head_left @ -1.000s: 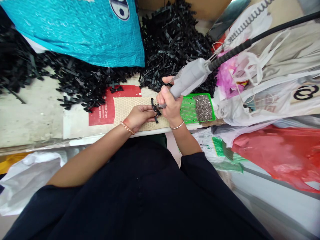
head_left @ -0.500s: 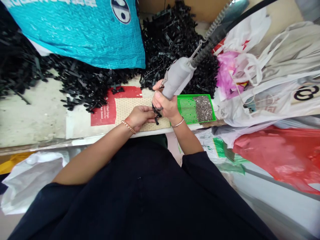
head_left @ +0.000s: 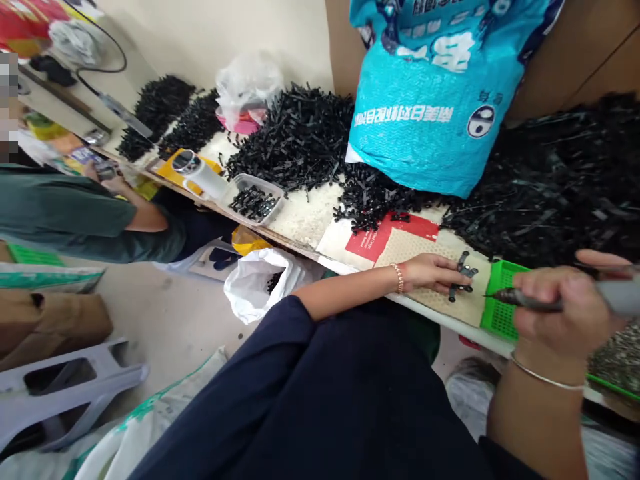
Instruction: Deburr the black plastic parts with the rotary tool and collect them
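My left hand (head_left: 431, 272) has its fingers closed on a small black plastic part with several arms (head_left: 466, 272), at the right end of the beige honeycomb-patterned mat (head_left: 410, 248). In my right hand (head_left: 560, 310) is a grey electric screwdriver (head_left: 617, 293), gripped near its dark nose. Its thin bit points left toward the black part, with a gap between them. Below the screwdriver lies a green perforated tray (head_left: 500, 310); small metal screws (head_left: 617, 360) show in its right end, partly hidden by my right hand and wrist.
Heaps of black parts (head_left: 295, 140) line the back of the bench around a blue sack (head_left: 420, 127). Leftward are a clear tub (head_left: 273, 219) of black parts and a white mug (head_left: 203, 175). A co-worker's sleeve (head_left: 90, 213) is at far left; a white bag (head_left: 260, 287) stands below the bench.
The view has swung left, bringing in the co-worker. My right hand has drawn the screwdriver away from the black part, rightward over the green tray. My left hand still holds the part.
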A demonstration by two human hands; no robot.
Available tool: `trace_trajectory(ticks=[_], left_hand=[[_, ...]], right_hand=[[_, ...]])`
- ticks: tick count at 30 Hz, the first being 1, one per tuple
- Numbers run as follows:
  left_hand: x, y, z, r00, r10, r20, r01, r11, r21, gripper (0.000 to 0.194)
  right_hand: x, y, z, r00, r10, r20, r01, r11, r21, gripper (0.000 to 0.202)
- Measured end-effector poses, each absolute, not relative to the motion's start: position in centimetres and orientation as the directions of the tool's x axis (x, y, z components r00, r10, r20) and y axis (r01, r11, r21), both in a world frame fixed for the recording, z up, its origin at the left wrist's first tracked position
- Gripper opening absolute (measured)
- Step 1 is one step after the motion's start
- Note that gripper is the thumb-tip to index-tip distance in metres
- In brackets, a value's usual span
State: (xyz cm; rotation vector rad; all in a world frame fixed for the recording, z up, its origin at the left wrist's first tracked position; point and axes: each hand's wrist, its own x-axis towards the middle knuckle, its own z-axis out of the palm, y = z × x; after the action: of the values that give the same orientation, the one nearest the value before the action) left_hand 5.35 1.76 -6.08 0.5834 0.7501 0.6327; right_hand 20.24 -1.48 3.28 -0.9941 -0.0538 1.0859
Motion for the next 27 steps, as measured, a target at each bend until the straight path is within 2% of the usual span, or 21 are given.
trace_trajectory(ticks=[1,2,3,4,9,11,13,16,19,21,24,27], left_hand=[[5.2,1.6,-5.8,0.577,0.707,-0.410,-0.323,0.658,0.681,0.032],[5.0,1.4,-5.5,0.574,0.716,-0.397,-0.333,0.647,0.686,0.038],[4.9,1.2,-5.2,0.560,0.727,-0.396,-0.338,0.638,0.692,0.041],[4.8,1.1,-4.8,0.543,0.738,-0.400,-0.343,0.630,0.697,0.042],[2.0,0.7,-1.0,0.529,0.779,-0.337,-0.403,0.580,0.708,0.031],[-1.6,0.4,1.2,0.499,0.823,-0.272,-0.398,0.497,0.771,0.026],[-7.0,0.1,3.3,0.350,0.908,-0.230,-0.352,0.355,0.866,0.030],[-17.5,-0.5,5.1,-0.072,0.978,-0.198,-0.279,0.170,0.945,0.042],[-27.8,-1.0,5.1,-0.523,0.834,-0.177,-0.137,0.123,0.983,0.026],[-33.0,-1.2,4.4,-0.716,0.661,-0.223,-0.132,0.185,0.974,0.027],[-37.1,-0.9,2.9,-0.813,0.482,-0.327,-0.189,0.314,0.930,0.032],[-38.0,-0.1,1.6,-0.810,0.449,-0.378,-0.198,0.397,0.896,0.032]], right_hand=[[20.8,-1.9,3.0,0.526,0.836,-0.155,-0.521,0.172,-0.836,0.026],[21.4,-2.2,2.6,0.502,0.864,0.049,-0.348,0.254,-0.903,0.026],[22.0,-2.4,2.1,0.465,0.870,0.161,-0.236,0.298,-0.925,0.030],[22.6,-2.5,1.6,0.456,0.865,0.209,-0.169,0.314,-0.934,0.032],[23.6,-3.0,1.0,0.455,0.872,0.181,-0.132,0.267,-0.955,0.037],[23.6,-3.5,1.4,0.453,0.873,0.182,-0.136,0.270,-0.953,0.038],[23.5,-3.8,1.5,0.455,0.871,0.184,-0.123,0.266,-0.956,0.037],[23.5,-3.9,1.2,0.457,0.873,0.168,-0.103,0.240,-0.965,0.036],[23.4,-3.6,0.5,0.449,0.883,0.134,-0.106,0.201,-0.974,0.035],[23.3,-3.1,0.3,0.449,0.885,0.124,-0.093,0.184,-0.979,0.034],[23.2,-2.3,0.3,0.471,0.872,0.133,-0.060,0.182,-0.981,0.032],[23.3,-1.7,0.3,0.480,0.866,0.143,-0.041,0.184,-0.982,0.033]])
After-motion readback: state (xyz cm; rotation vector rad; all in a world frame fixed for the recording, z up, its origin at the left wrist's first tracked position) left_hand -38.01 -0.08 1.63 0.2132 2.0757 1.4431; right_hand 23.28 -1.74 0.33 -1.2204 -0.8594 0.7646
